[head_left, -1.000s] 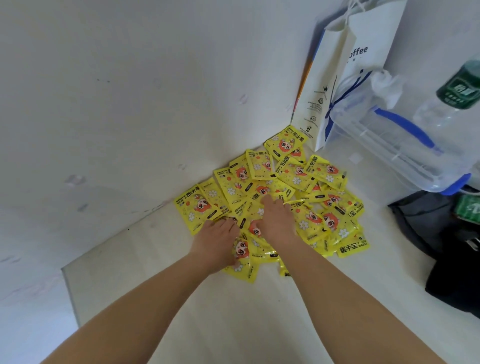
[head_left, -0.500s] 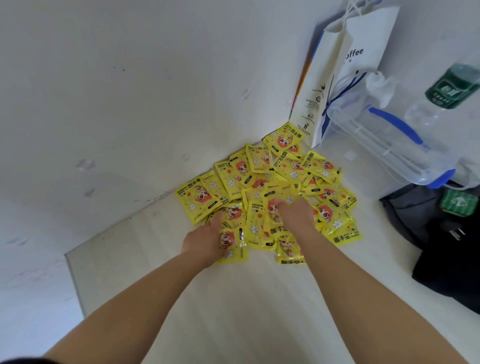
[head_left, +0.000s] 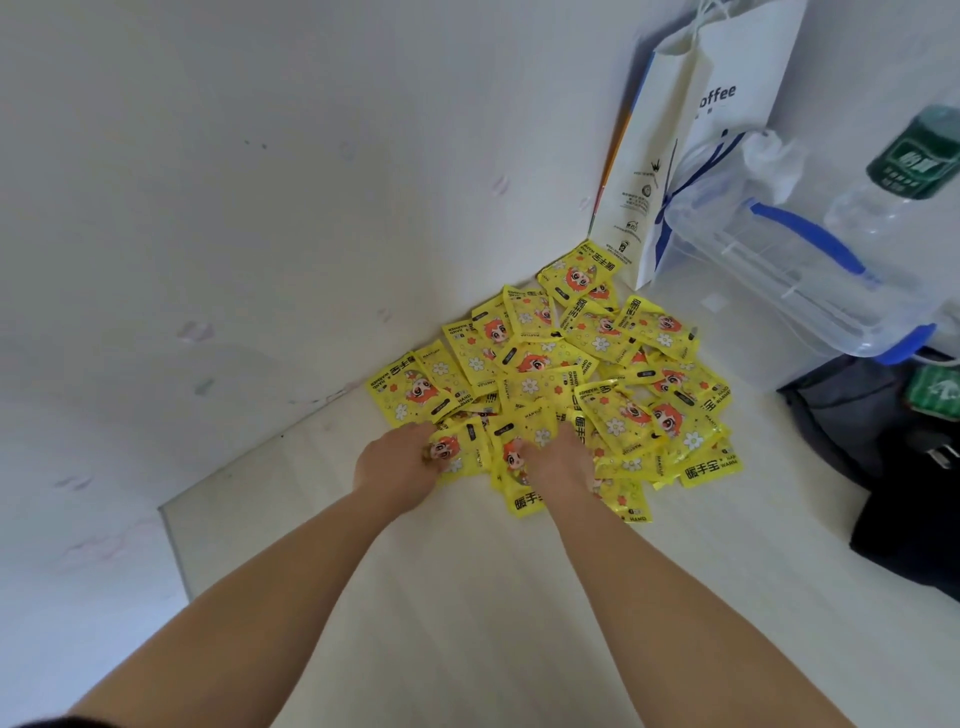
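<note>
Left hand (head_left: 397, 460) pinches a packet (head_left: 457, 449) at the near edge of the pile (head_left: 550, 364); right hand (head_left: 561, 462) lies on it, grip honestly unclear.

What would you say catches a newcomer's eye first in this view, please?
First comes the pile of yellow packets, heaped against the white wall in mid-frame. The left hand and right hand touch its near edge. At the right, a clear box with a blue handle stands before a white bag.
</note>
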